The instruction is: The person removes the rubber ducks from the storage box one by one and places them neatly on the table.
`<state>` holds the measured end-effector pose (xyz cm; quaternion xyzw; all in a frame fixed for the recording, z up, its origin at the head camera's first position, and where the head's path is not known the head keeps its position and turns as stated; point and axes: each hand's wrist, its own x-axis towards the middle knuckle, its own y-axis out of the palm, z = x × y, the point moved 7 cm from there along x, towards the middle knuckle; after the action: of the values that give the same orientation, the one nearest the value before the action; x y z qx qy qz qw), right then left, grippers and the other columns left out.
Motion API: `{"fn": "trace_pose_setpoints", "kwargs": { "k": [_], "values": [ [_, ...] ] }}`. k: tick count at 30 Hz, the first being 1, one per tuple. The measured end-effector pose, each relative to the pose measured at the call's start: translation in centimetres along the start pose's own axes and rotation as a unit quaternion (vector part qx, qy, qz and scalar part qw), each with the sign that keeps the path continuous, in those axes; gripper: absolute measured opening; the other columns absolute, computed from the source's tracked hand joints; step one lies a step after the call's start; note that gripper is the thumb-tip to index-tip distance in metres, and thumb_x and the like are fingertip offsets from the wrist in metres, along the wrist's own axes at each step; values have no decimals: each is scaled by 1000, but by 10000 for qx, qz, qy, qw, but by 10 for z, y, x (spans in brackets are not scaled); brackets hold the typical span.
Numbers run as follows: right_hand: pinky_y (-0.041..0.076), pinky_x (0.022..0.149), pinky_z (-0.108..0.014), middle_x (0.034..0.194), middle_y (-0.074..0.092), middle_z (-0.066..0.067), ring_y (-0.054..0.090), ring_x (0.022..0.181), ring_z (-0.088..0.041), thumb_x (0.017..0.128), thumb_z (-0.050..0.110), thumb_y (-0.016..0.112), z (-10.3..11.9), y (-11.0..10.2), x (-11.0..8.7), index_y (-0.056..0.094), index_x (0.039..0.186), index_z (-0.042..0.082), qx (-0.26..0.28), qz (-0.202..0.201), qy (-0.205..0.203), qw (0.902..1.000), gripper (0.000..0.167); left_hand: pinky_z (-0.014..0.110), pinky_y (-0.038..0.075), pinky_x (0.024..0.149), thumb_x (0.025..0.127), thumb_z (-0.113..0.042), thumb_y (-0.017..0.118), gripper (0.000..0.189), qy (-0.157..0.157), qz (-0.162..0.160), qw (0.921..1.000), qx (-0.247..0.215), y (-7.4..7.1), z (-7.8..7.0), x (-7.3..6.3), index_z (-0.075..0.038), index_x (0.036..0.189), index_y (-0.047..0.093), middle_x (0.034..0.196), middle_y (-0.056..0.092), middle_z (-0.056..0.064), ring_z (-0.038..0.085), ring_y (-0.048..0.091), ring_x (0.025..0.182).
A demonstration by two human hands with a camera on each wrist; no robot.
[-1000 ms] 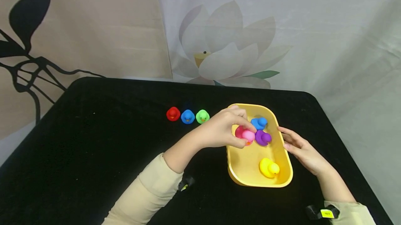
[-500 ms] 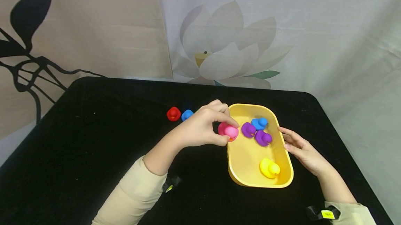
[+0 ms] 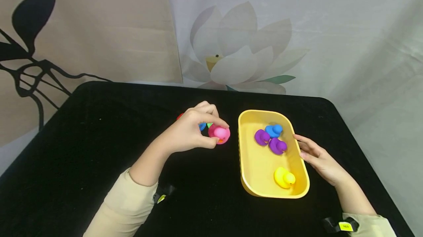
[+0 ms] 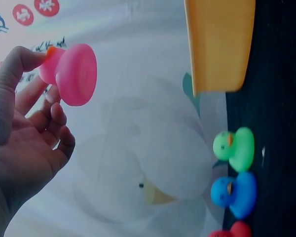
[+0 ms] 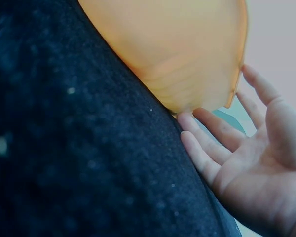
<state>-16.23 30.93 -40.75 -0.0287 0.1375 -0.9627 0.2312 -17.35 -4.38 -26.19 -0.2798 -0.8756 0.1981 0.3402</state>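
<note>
Between thumb and fingers, my left hand (image 3: 190, 127) pinches a pink rubber duck (image 3: 220, 133) above the black table, left of the yellow bin (image 3: 245, 182). In the left wrist view the pink duck (image 4: 78, 74) shows its flat base. Partly behind that hand are a green duck (image 4: 242, 149), a blue duck (image 4: 242, 195) and a red duck (image 4: 237, 232) in a row. My right hand (image 3: 318, 159) rests its extended fingertips against the bin's right side. Inside the bin lie two purple ducks, one purple duck (image 3: 262, 137) touching the other, a blue duck (image 3: 273, 131) and a yellow duck (image 3: 284, 177).
A black cloth (image 3: 99, 149) covers the table, whose far edge meets a printed backdrop curtain (image 3: 132, 28). The bin's walls rise around the ducks at the right part of the table.
My left hand has moved left with the pink duck, from over the bin to above the table beside it, uncovering a purple duck. The right hand stays at the bin.
</note>
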Motion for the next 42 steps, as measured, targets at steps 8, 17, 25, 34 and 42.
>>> {"fn": "trace_pose_setpoints", "kwargs": {
  "k": [8,17,25,34,42],
  "values": [
    [46,89,-25,132,50,8,55,114,-9,101,5,41,0,-1,1,26,148,4,-87,-31,19,10000,49,34,52,66,71,0,76,31,-200,-238,9995,-67,-25,13,-11,-9,100,75,91,57,-5,18,47,95],
    [46,89,-25,132,51,8,55,114,-8,101,4,41,2,-1,3,27,148,3,-86,-25,-37,10000,49,42,50,69,72,2,74,32,-850,-375,9956,-80,-52,36,-23,-9,102,75,92,56,-1,20,47,96],
    [46,89,-24,131,51,7,56,113,-9,101,4,40,3,-1,3,27,148,3,-81,-26,-65,9999,48,44,47,74,75,-1,74,33,-1277,-345,9912,-72,-71,60,-35,-8,107,73,96,55,2,21,48,98],
    [47,88,-25,131,51,8,56,113,-9,102,5,40,2,-1,3,26,148,4,-14,1,-61,10000,49,45,44,75,80,-4,72,31,-1705,-385,9846,-33,-87,85,-49,-9,111,72,100,55,4,24,47,99],
    [46,88,-24,131,50,9,55,113,-8,102,5,41,1,-1,2,27,148,4,-71,-35,14,10000,49,42,46,76,82,-1,69,29,-2010,-342,9786,-271,-93,106,-62,-8,111,71,102,56,7,23,48,98]
  ]
}}
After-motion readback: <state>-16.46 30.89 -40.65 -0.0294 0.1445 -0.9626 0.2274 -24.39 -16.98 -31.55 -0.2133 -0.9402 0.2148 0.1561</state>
